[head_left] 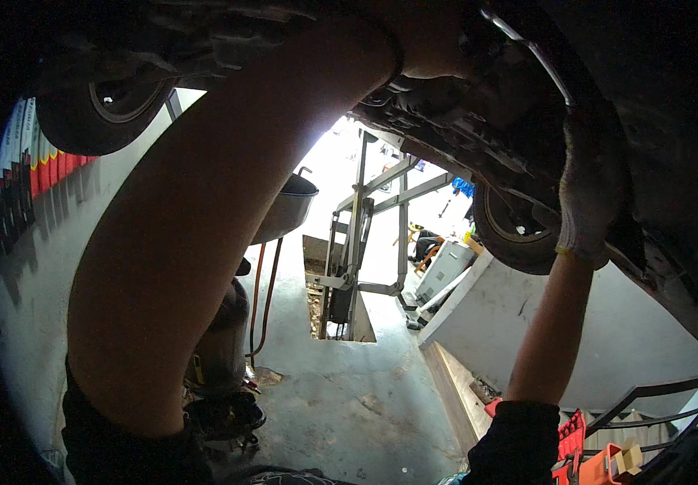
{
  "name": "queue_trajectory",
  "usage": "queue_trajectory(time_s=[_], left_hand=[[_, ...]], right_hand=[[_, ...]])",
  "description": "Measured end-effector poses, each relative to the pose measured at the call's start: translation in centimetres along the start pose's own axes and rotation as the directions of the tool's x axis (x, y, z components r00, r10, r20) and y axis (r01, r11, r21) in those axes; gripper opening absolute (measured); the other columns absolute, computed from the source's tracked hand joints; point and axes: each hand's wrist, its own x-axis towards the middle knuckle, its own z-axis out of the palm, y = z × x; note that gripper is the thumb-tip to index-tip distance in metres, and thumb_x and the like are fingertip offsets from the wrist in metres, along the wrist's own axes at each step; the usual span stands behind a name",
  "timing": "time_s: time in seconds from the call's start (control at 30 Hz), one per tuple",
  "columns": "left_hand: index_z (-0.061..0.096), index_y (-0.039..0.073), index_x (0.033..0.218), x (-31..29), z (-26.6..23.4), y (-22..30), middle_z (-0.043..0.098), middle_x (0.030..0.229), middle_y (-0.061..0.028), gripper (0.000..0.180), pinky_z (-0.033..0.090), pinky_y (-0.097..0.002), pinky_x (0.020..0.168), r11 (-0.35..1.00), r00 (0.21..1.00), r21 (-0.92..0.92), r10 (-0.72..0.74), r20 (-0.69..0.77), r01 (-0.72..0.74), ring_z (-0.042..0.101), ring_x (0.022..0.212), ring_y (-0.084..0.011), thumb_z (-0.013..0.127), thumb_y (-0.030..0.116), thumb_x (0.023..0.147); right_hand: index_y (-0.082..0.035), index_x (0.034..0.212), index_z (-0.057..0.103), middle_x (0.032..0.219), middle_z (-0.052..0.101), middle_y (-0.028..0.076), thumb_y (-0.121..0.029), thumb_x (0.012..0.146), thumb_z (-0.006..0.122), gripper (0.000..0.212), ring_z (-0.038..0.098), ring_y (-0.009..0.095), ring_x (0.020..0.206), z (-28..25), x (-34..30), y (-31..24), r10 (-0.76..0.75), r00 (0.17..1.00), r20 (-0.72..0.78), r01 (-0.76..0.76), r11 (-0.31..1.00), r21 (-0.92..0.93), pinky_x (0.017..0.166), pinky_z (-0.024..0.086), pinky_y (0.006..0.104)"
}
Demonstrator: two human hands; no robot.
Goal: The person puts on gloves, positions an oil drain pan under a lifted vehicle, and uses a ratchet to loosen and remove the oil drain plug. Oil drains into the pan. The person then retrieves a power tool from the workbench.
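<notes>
Overhead is the dark underside of a raised car [446, 121]. My left arm reaches up across the view, and my left hand [438, 36] is up against the underside near the top edge. Its fingers are lost in shadow. On the right, my right hand [591, 182], in a pale knitted work glove, is raised and closed around the lower end of a long shiny metal bar [535, 52]. The bar looks curved and runs up toward the area by my left hand. Its upper end is too dark to make out.
Car wheels hang at left [107, 117] and right [515, 226]. Ahead stand a metal lift frame [357, 234] in a floor pit and an oil drain pan [288, 206] on a tank [221, 339]. A black railing [648, 392] and red tool holder [573, 436] are lower right.
</notes>
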Motion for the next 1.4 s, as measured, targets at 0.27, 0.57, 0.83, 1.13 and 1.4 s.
queue_trajectory(time_s=[0.27,0.57,0.83,1.13,1.4], left_hand=[[0.078,0.010,0.108,-0.4,1.9,-0.1,0.075,0.105,-0.0156,0.047,0.053,-0.0524,0.094,0.997,0.989,-0.075,0.016,0.148,-0.005,0.068,0.104,-0.0370,0.070,0.049,0.083],[0.079,0.023,0.108,-0.8,1.5,-0.3,0.073,0.112,-0.0129,0.040,0.050,-0.0509,0.101,0.980,0.999,-0.200,0.025,0.032,-0.018,0.066,0.109,-0.0375,0.075,0.049,0.078],[0.078,0.022,0.111,-0.3,1.4,0.2,0.072,0.119,-0.0136,0.052,0.049,-0.0529,0.102,0.974,0.974,-0.211,0.035,-0.225,-0.083,0.065,0.111,-0.0378,0.074,0.061,0.077],[0.076,0.013,0.107,-0.8,3.5,-0.4,0.075,0.099,-0.0148,0.041,0.055,-0.0518,0.091,0.971,0.986,0.229,0.036,0.162,-0.073,0.071,0.095,-0.0353,0.071,0.049,0.086],[0.076,0.014,0.111,-0.3,3.3,-1.4,0.074,0.113,-0.0121,0.035,0.055,-0.0481,0.094,0.949,0.951,0.080,0.308,-0.006,-0.306,0.069,0.105,-0.0325,0.070,0.041,0.091]], right_hand=[[-0.006,0.142,0.049,0.097,0.068,0.009,-0.026,0.102,0.068,0.049,0.066,0.013,0.076,1.7,-10.0,-11.7,-0.047,0.689,0.723,-0.614,0.490,0.618,0.066,0.056,0.0303],[-0.007,0.130,0.061,0.099,0.070,0.012,-0.036,0.095,0.074,0.048,0.068,0.025,0.087,2.0,-7.5,-7.5,0.121,0.877,0.466,-0.212,0.966,0.148,0.078,0.055,0.0403],[-0.006,0.127,0.066,0.108,0.072,0.017,-0.059,0.099,0.063,0.060,0.071,0.032,0.095,0.1,1.5,0.4,-0.196,0.976,0.092,0.211,0.955,-0.207,0.078,0.055,0.0427],[-0.004,0.135,0.054,0.101,0.069,0.011,-0.036,0.097,0.073,0.052,0.071,0.019,0.084,3.4,-9.7,-13.3,-0.241,0.613,0.752,-0.720,0.220,0.658,0.070,0.062,0.0343],[-0.003,0.115,0.067,0.072,0.063,0.003,-0.025,0.094,0.072,0.031,0.059,0.012,0.055,6.1,-9.4,-11.4,-0.057,0.674,0.737,-0.704,0.253,0.663,0.050,0.051,0.0279]])
